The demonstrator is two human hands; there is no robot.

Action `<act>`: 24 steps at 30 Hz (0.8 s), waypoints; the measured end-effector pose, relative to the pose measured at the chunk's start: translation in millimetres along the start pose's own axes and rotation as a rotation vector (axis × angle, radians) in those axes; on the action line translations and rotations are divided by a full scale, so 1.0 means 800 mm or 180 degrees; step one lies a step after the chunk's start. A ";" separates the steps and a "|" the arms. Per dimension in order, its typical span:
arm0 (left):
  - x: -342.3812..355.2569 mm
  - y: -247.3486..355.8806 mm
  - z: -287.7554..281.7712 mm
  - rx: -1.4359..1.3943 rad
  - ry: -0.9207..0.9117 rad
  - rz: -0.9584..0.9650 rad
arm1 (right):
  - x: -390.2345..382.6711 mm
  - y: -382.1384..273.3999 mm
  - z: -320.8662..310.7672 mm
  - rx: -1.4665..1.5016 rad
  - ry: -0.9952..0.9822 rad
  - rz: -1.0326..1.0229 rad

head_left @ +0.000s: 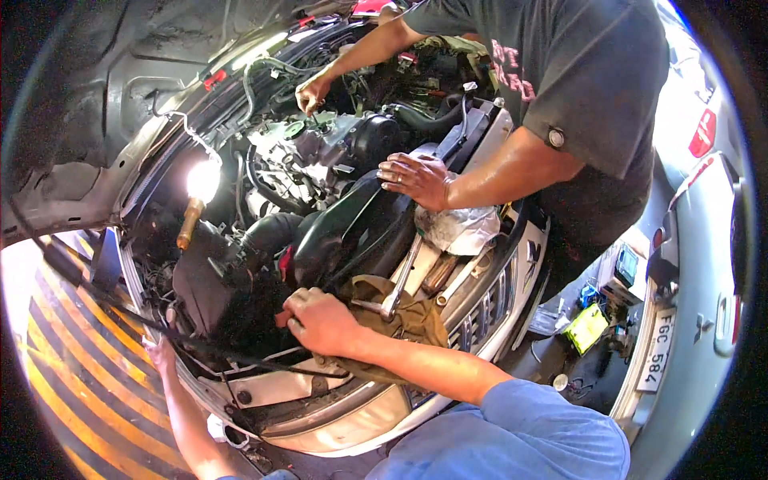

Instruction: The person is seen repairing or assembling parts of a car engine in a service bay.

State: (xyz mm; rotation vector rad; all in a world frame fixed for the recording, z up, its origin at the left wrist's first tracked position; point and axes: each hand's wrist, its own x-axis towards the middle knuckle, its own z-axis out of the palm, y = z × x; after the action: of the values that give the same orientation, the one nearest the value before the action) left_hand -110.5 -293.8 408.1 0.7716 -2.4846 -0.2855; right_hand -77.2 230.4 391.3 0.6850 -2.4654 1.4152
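Head view: the right hand (322,322) is curled, grip unclear, beside a rumpled brown cloth (428,318) bearing a long chrome wrench (402,278) that a bumping forearm (432,365) could dislodge; the left hand (162,356), hold unclear, is by a pale fender edge (130,268).

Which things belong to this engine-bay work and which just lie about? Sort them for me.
Likely in the job:
engine
lit lamp
wrench
chrome tool on the cloth

Likely just about:
yellow-green item on the floor
other car
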 end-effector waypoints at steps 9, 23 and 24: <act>-0.022 0.046 0.005 0.0083 -0.0014 0.0081 | -0.002 0.028 0.016 0.0241 -0.0408 -0.0148; -0.030 0.054 -0.003 0.0597 -0.0123 -0.0344 | -0.014 0.017 -0.032 0.0999 -0.0624 -0.0059; -0.027 0.050 -0.006 0.0443 -0.0223 -0.0354 | -0.013 0.015 -0.034 0.1013 -0.0629 -0.0075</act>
State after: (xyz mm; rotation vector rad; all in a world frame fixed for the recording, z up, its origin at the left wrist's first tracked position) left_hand -111.2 -248.9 416.6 0.9745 -2.5526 -0.1831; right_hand -74.9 262.0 392.1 0.9561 -2.3833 1.8338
